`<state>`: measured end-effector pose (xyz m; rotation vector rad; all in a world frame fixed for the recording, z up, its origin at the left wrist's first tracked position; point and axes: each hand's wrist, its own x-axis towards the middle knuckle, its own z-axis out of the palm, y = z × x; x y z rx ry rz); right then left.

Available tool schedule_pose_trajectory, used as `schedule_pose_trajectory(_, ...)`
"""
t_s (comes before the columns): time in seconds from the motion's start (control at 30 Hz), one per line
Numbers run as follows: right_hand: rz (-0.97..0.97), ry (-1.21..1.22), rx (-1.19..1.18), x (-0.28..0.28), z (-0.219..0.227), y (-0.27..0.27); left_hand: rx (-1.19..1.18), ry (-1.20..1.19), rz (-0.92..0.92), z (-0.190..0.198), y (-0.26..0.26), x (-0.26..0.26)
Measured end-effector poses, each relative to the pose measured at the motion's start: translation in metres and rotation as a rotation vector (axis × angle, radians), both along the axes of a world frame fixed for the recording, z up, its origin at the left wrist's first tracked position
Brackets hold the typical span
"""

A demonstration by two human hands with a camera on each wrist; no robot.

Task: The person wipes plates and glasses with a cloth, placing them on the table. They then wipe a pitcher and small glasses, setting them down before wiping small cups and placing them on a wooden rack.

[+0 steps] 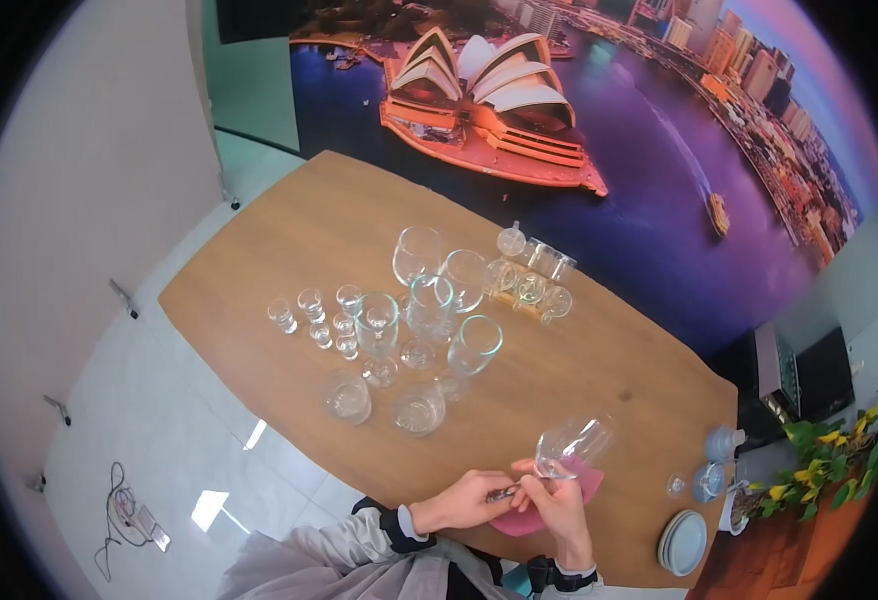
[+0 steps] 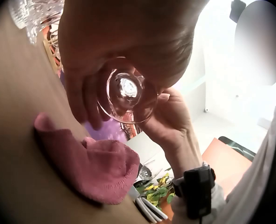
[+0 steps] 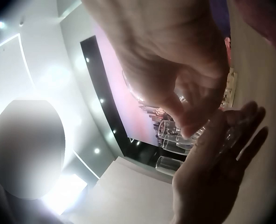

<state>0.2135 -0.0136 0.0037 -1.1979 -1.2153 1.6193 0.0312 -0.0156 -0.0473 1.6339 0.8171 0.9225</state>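
Observation:
Both hands meet at a clear stemmed wine glass (image 1: 574, 445), tilted over a pink cloth (image 1: 524, 518) near the table's front edge. My left hand (image 1: 464, 502) holds the glass at its stem and foot; in the left wrist view the round foot (image 2: 127, 91) shows between the hands. My right hand (image 1: 556, 508) grips the glass nearer the bowl, thumb and fingers curled round it. In the right wrist view, the left hand (image 3: 210, 168) has its fingers at the lower end of the glass. The pink cloth (image 2: 98, 165) lies crumpled on the table below the hands.
Several stemmed glasses and tumblers (image 1: 419, 408) stand mid-table, with small shot glasses (image 1: 310, 304) to their left. Behind sits a wooden rack (image 1: 519, 303) with glassware. Stacked plates (image 1: 683, 543) and bluish glass pieces (image 1: 709, 480) are at the right edge, beside a plant (image 1: 824, 455).

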Motion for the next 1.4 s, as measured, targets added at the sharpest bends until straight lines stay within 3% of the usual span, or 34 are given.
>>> schedule_pose_trajectory(0.03,-0.011,0.010,0.005,0.004,0.000,-0.001,0.018,-0.062,0.026,0.003,0.000,-0.001)
schedule_pose_trajectory(0.1,-0.204,-0.577,0.413,0.017,-0.002,-0.011,-0.034,-0.028,0.070,0.005,0.000,-0.001)
schedule_pose_trajectory(0.13,-0.217,-0.570,0.406,0.024,-0.009,-0.017,-0.087,-0.004,0.125,0.005,-0.001,-0.001)
schedule_pose_trajectory(0.2,-0.142,-1.273,0.674,0.037,-0.034,-0.028,-0.151,0.007,0.125,0.007,0.002,0.002)
schedule_pose_trajectory(0.27,-0.107,-1.293,0.599,0.041,-0.068,-0.043,-0.217,0.026,0.107,0.007,0.003,0.004)
schedule_pose_trajectory(0.33,-0.332,-1.157,0.551,0.048,-0.090,-0.046,-0.250,0.041,0.143,0.008,0.006,0.007)
schedule_pose_trajectory(0.4,-0.397,-1.090,0.574,0.056,-0.089,-0.044,-0.310,0.038,0.117,0.003,0.005,0.010)
schedule_pose_trajectory(0.47,-0.703,-0.681,0.504,0.051,-0.053,-0.037,-0.349,0.048,0.088,0.001,0.004,0.012)
schedule_pose_trajectory(0.53,-0.768,-0.663,0.512,0.039,-0.017,-0.035,-0.339,0.096,0.042,0.002,0.004,0.016)
schedule_pose_trajectory(0.6,-0.554,-0.596,0.785,0.020,0.018,-0.020,-0.324,0.145,-0.013,0.002,0.003,0.023)
schedule_pose_trajectory(0.63,-0.573,-0.598,0.784,0.019,0.019,-0.013,-0.339,0.093,-0.071,0.001,0.000,0.027)
schedule_pose_trajectory(0.7,-0.288,-1.083,1.025,0.019,0.014,0.004,-0.399,-0.032,-0.149,0.001,-0.004,0.031)
schedule_pose_trajectory(0.73,-0.296,-1.087,1.021,0.021,0.014,0.011,-0.399,-0.030,-0.158,0.003,-0.004,0.029)
schedule_pose_trajectory(0.8,-0.320,-1.016,1.063,0.027,0.016,0.024,-0.226,0.293,-0.104,0.019,0.002,0.019)
schedule_pose_trajectory(0.83,-0.331,-1.014,1.058,0.029,0.016,0.031,-0.224,0.301,-0.112,0.026,0.004,0.014)
schedule_pose_trajectory(0.9,-0.479,-0.753,1.010,0.037,0.013,0.040,-0.174,0.425,-0.175,0.037,0.006,0.006)
schedule_pose_trajectory(0.93,-0.495,-0.752,1.008,0.042,0.015,0.045,-0.167,0.434,-0.185,0.039,0.008,0.003)
schedule_pose_trajectory(1.0,-0.575,0.029,0.232,0.056,0.015,0.049,-0.185,0.333,-0.254,0.040,0.008,0.000)
schedule_pose_trajectory(1.03,-0.462,0.347,0.133,0.073,-0.007,0.057,-0.181,0.338,-0.269,0.035,0.007,0.000)
schedule_pose_trajectory(1.07,-0.479,0.350,0.138,0.074,-0.026,0.061,-0.311,0.189,-0.321,0.028,0.005,-0.001)
schedule_pose_trajectory(1.1,-0.502,0.618,0.040,0.074,-0.044,0.060,-0.441,0.039,-0.369,0.024,0.004,-0.002)
schedule_pose_trajectory(1.13,-0.511,0.884,-0.058,0.073,-0.053,0.057,-0.437,0.042,-0.380,0.025,0.005,0.000)
schedule_pose_trajectory(1.17,-0.515,0.881,-0.052,0.060,-0.041,0.050,-0.534,-0.050,-0.356,0.028,0.004,0.003)
schedule_pose_trajectory(1.23,-0.670,1.156,-0.279,0.027,-0.024,0.025,-0.645,-0.142,-0.331,0.023,-0.001,0.011)
schedule_pose_trajectory(1.27,-0.672,1.156,-0.280,0.021,-0.042,0.016,-0.647,-0.284,-0.301,0.015,0.001,0.016)
schedule_pose_trajectory(1.33,-0.214,1.363,-0.218,0.010,-0.075,0.002,-0.646,-0.423,-0.271,0.010,0.005,0.019)
schedule_pose_trajectory(1.37,-0.213,1.364,-0.218,0.012,-0.078,0.001,-0.632,-0.368,-0.275,0.010,0.009,0.019)
schedule_pose_trajectory(1.4,-0.052,1.307,-0.190,0.018,-0.078,-0.003,-0.617,-0.315,-0.275,0.012,0.013,0.019)
